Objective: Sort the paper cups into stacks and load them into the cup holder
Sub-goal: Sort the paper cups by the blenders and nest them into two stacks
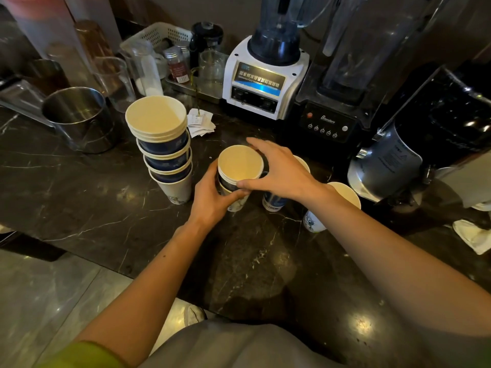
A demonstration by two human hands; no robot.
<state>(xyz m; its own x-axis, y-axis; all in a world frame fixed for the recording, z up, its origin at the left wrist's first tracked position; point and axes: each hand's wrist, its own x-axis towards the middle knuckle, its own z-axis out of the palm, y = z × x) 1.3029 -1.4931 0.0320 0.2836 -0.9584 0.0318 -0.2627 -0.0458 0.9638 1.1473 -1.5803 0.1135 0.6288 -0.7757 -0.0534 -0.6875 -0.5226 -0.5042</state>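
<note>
A short stack of paper cups (239,166) stands on the dark marble counter (106,208) at the middle. My left hand (212,200) wraps its lower part from the left. My right hand (281,171) grips its rim from the right, thumb in front and fingers behind. A taller, leaning stack of blue and white cups (164,147) stands to the left. Two single cups stand to the right: a blue one (273,201) mostly hidden under my right hand, and a white one (342,197) behind my right forearm. No cup holder is recognisable.
A steel pot (79,115) sits at the left. Glass jugs, jars and a white basket (159,35) line the back. A white blender (265,73), a black blender (332,110) and a grinder (414,144) stand at the right. Folded paper slips (200,124) lie behind the tall stack.
</note>
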